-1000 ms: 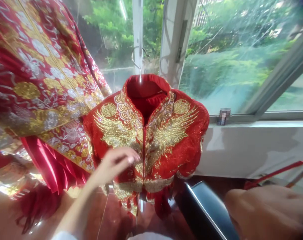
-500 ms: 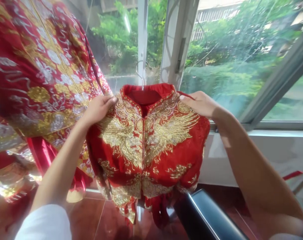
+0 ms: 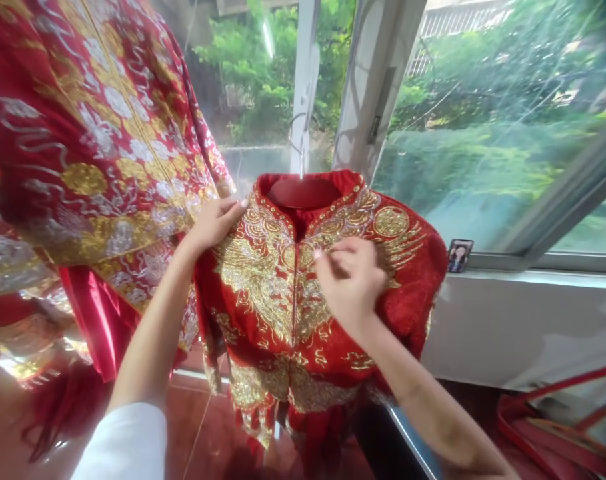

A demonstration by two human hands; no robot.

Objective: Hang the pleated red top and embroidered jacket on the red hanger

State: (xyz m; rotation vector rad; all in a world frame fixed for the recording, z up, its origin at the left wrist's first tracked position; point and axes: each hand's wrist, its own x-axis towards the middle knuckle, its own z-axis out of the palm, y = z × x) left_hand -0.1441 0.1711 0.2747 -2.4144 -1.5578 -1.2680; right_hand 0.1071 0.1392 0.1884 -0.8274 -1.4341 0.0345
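A red jacket point(image 3: 267, 300) with gold wings sewn on it is hanging from a wire hanger point(image 3: 297, 137) in the middle of the view, in front of a window point(image 3: 483, 133). The left hand point(image 3: 215, 223) is lying open on the jacket's chest, near the collar at 11 o'clock. The right hand point(image 3: 350, 283) is sitting on the gold stitches just right of the middle, with its fingers point(image 3: 327, 257) bunched up narrow. I cannot tell if they are pinching anything. A white sleeve point(image 3: 125, 443) is showing at 7 o'clock. A long red and gold robe point(image 3: 97, 167) is hanging at 9 o'clock. A small photo point(image 3: 460, 255) is standing on the window ledge at 3 o'clock, and a red strap point(image 3: 557, 427) is lying at 4 o'clock.
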